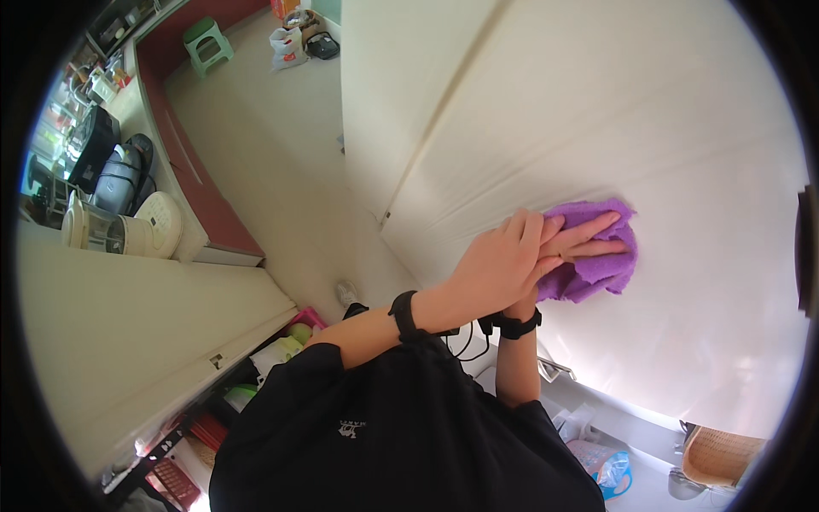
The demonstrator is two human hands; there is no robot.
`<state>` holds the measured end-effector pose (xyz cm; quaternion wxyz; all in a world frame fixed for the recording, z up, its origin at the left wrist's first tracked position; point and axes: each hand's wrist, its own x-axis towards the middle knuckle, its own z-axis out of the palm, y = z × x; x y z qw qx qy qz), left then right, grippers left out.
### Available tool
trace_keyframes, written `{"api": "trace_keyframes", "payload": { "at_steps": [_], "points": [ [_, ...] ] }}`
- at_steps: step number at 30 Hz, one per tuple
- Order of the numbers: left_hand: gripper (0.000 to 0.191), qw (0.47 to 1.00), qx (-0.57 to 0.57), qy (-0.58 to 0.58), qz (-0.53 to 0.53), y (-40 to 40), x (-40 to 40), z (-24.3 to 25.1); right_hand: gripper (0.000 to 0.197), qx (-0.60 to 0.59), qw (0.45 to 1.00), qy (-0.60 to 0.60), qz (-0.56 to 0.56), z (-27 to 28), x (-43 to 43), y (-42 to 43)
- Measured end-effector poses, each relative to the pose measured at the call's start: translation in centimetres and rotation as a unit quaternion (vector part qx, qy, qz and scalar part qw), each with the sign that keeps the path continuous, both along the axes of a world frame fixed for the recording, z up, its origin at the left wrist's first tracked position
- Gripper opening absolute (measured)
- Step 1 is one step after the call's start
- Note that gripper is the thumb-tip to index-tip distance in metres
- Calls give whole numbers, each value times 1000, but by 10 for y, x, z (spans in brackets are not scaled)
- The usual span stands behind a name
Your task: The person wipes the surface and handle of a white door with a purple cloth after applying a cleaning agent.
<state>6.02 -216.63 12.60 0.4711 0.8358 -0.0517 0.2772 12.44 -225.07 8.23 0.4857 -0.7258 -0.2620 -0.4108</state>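
Note:
A crumpled purple cloth (604, 272) lies flat against a large, smooth white door panel (691, 192) at the right. My right hand (585, 243) presses on the cloth with its fingers spread over it. Across the back of that hand lies my left hand (499, 259), its fingers bent around it near the thumb side. Part of the right hand is hidden under the left one. Both wrists wear black bands, and thin black cables hang between them. A metal lever handle (556, 370) shows below the right forearm.
At left, a counter (192, 224) holds a cream blender-like appliance (121, 227) and a grey corded appliance (118, 179). A green stool (208, 46) and bags (288, 48) stand on the floor behind. Lower left are shelves with baskets; lower right, a wicker basket (720, 454) and a blue-handled plastic basket (585, 454).

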Motion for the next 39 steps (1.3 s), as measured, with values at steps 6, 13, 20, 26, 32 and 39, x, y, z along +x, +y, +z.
{"api": "trace_keyframes", "payload": {
  "at_steps": [6,13,20,26,32,39],
  "points": [
    [49,996,-23,85,13,71,20,0,69,16,999,10,34,9,11,84],
    [46,996,-53,62,27,114,33,-12,69,18,999,16,35,7,21,126],
    [54,995,-21,85,37,180,36,-4,69,42,997,33,48,0,28,192],
    [53,985,151,-53,68,237,31,35,69,81,994,32,59,21,51,267],
    [57,984,150,-98,10,304,68,56,69,89,996,-3,27,69,88,332],
    [62,999,51,1,-18,364,92,53,67,4,980,-58,-188,77,109,382]
  ]
}}
